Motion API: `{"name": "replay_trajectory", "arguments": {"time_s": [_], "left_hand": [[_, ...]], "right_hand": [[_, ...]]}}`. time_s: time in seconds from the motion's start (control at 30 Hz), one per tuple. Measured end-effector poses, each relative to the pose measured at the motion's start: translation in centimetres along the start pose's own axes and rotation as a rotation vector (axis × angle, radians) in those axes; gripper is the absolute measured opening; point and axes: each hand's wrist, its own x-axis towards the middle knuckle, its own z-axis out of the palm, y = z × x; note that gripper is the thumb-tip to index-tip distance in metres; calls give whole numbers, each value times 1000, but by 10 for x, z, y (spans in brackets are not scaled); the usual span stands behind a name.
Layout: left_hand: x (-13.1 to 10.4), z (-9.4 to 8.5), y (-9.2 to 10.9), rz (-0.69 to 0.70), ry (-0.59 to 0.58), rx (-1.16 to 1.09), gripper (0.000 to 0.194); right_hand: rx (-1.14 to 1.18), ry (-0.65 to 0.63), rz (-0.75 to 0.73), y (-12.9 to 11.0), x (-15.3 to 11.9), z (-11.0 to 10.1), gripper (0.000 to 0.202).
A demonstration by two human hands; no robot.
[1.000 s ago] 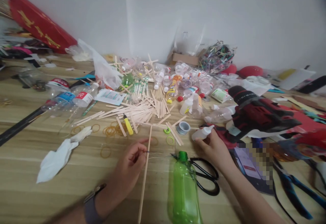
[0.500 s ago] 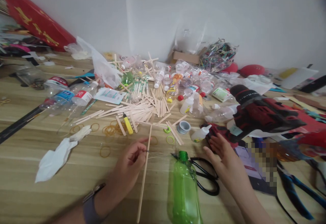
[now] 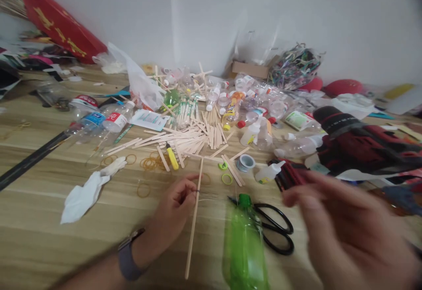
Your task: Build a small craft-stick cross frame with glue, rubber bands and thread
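My left hand (image 3: 180, 197) is closed at a long thin wooden stick (image 3: 194, 219), its fingertips pinching the stick's upper half. A small dark bit shows at the pinch, and a thin pale strand lies just right of it. The stick's far end meets a crosswise wooden stick (image 3: 193, 155). Blurred and close to the camera, my right hand (image 3: 346, 233) is raised at the right with its fingers loosely apart, and I see nothing in it. Between the hands lies a green plastic bottle (image 3: 247, 246), beside black-handled scissors (image 3: 275, 230).
Ahead are a pile of craft sticks (image 3: 184, 140), a yellow-handled tool (image 3: 172, 156), a tape roll (image 3: 245, 163) and a glue bottle (image 3: 268, 172). A power drill (image 3: 359, 143) stands right. White gloves (image 3: 85, 195) lie left, and plastic bottles (image 3: 247, 101) crowd the back.
My right hand has moved right and nearer the camera, now blurred. My left hand keeps its place at the stick. The whole view has shifted slightly.
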Motion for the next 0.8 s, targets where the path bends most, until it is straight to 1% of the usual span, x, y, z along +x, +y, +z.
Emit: {"name": "replay_trajectory", "arguments": {"time_s": [0.03,0.07,0.1,0.13,0.17,0.2,0.27,0.37,0.47,0.57,0.67,0.8], "left_hand": [[0,0,0,-1,2,-5,12],[0,-1,0,-2,2,-13,12],[0,-1,-1,-5,1,-26,12],[0,-1,-1,-10,-1,-42,12],[0,-1,-2,-13,-5,-62,12],[1,-2,-2,-16,-9,-85,12],[2,-1,-3,-32,-18,-130,12],[3,-1,-3,-63,-27,-165,14],[4,0,-3,-75,-25,-159,15],[4,0,-3,-79,-17,-143,14],[5,0,-2,-75,-17,-134,14],[6,-1,-2,-53,-8,-165,12]], "right_hand": [[-36,-38,-64,-6,4,12,27],[-36,-193,-174,-10,7,24,18],[-32,-342,-241,-12,10,36,12],[-30,-461,-252,-13,13,47,11],[-28,-555,-226,-13,15,56,14],[-31,-629,-189,-12,17,63,16],[-36,-723,-108,-10,18,72,16],[-22,-803,-56,-10,19,75,14],[-8,-847,-36,-13,17,75,13],[-2,-863,-17,-15,15,76,14],[16,-868,3,-18,13,79,20],[44,-881,36,-18,12,84,21]]}}
